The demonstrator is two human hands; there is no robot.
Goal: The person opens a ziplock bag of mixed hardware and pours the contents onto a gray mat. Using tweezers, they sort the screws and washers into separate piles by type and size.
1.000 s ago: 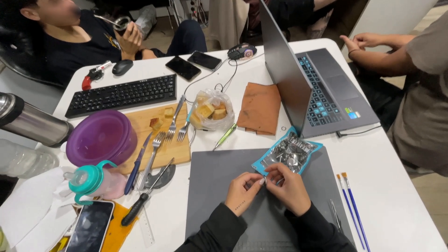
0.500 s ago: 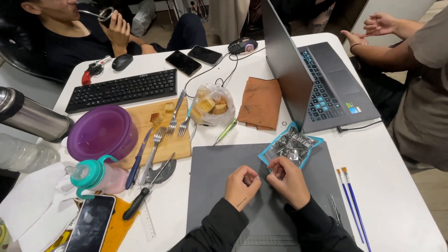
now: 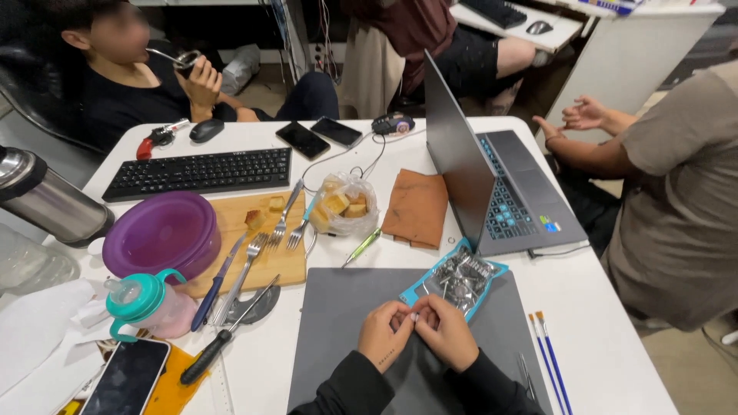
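Both hands meet over the grey mat (image 3: 346,307), fingertips pinched together: the left hand (image 3: 384,335) and right hand (image 3: 447,332) seem to grip something tiny between them, too small to make out. Just beyond the right hand lies a blue tray of small metal pieces (image 3: 455,280), partly on the mat, near the open laptop (image 3: 492,184).

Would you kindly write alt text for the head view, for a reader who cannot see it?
A person's left hand and right hand meet fingertip to fingertip over a grey mat, beside a blue packet of small metal parts. An open laptop stands behind.
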